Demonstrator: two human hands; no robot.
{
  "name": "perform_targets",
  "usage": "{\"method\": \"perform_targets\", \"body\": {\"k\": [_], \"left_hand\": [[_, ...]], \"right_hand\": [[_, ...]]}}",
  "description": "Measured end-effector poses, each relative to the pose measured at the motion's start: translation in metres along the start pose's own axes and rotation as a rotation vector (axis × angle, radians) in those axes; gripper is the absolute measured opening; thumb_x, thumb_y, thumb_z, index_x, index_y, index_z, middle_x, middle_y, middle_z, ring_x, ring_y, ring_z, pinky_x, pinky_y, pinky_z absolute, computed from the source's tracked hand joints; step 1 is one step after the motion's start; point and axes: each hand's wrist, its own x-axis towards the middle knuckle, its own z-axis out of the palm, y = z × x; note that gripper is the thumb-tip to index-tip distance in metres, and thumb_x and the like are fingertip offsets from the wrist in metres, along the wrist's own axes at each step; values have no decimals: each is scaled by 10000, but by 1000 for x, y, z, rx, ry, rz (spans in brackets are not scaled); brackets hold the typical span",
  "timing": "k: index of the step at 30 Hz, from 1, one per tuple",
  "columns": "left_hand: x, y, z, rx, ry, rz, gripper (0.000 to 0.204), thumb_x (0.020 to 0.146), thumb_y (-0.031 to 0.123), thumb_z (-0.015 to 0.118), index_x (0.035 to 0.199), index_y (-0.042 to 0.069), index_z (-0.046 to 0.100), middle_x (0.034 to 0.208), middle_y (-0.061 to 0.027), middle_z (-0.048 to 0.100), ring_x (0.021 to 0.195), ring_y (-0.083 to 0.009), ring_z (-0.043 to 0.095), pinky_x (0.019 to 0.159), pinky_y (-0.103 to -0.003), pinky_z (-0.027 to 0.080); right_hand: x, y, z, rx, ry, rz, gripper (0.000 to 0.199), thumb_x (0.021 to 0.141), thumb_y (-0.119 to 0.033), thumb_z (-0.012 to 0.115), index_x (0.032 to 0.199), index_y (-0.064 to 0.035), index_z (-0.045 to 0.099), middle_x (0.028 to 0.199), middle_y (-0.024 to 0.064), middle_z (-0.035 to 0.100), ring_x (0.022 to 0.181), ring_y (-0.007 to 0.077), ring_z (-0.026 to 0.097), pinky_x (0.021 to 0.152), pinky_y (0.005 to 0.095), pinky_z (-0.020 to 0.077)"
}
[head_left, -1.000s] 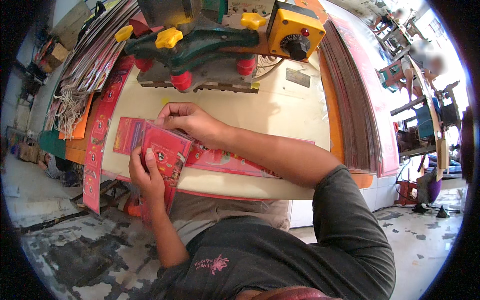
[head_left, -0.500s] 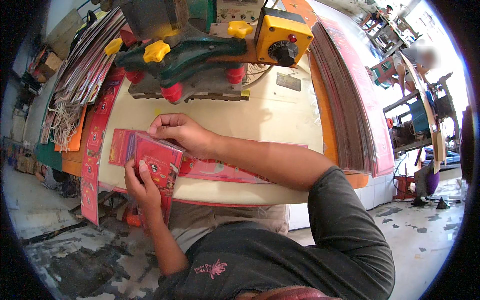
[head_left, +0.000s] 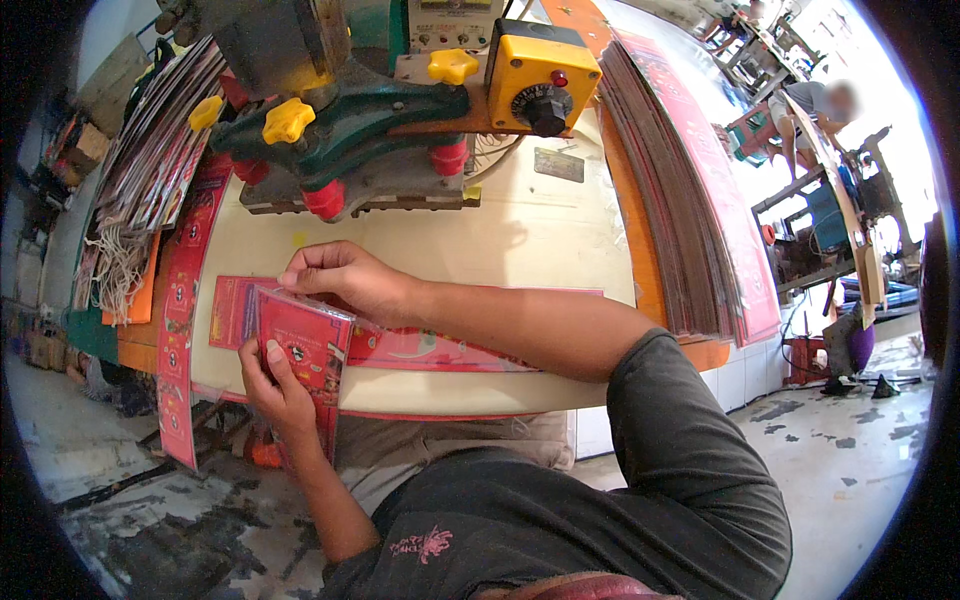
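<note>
My left hand (head_left: 279, 392) grips a thin stack of red printed plastic packets (head_left: 305, 345) from its lower left side, thumb pressed on the top face. The stack is tilted above the near left edge of the work table. At its upper edge, the fingers of my right hand (head_left: 338, 271) are pinched together. Whether they hold a packet's edge or a bit of clear film cannot be made out. Under my right forearm lies a red printed strip (head_left: 440, 350), flat on the cream table surface (head_left: 570, 240). Its left end (head_left: 228, 312) shows beyond the stack.
Beyond my hands stands a dark green press (head_left: 340, 130) with yellow knobs and a yellow control box (head_left: 545, 80). A tall pile of red sheets (head_left: 670, 200) lines the right side. On the left are stacked sheets (head_left: 160, 150) and a hanging red strip (head_left: 180, 330). People sit far right.
The whole view has shifted slightly, so the table and press appear a little further left and lower. Both hands keep nearly the same hold on the stack.
</note>
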Motion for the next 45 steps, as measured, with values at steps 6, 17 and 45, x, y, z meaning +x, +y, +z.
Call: {"method": "perform_targets", "body": {"k": [6,17,45], "left_hand": [[-3,0,-3,-9,-10,-46,379,1103,345,524,1145,-28,577,1007,-200,638,904,-349,611,837,-435,490],[-2,4,-5,29,-35,-40,350,1115,340,496,1119,-4,563,971,-155,664,914,-274,620,859,-415,496],[-3,-5,-3,-4,17,12,307,1092,308,542,1063,6,587,928,-183,632,849,-364,596,781,-454,467]], "right_hand": [[1,4,-2,-4,-4,-2,140,1009,-173,679,1048,-39,684,909,20,695,799,90,652,721,258,526],[-4,0,1,21,11,4,123,985,-166,686,985,-44,695,882,22,694,803,109,649,741,279,510],[-18,-17,12,-68,-22,-2,162,1021,-259,668,976,-104,649,749,-35,600,568,34,519,454,229,370]]}}
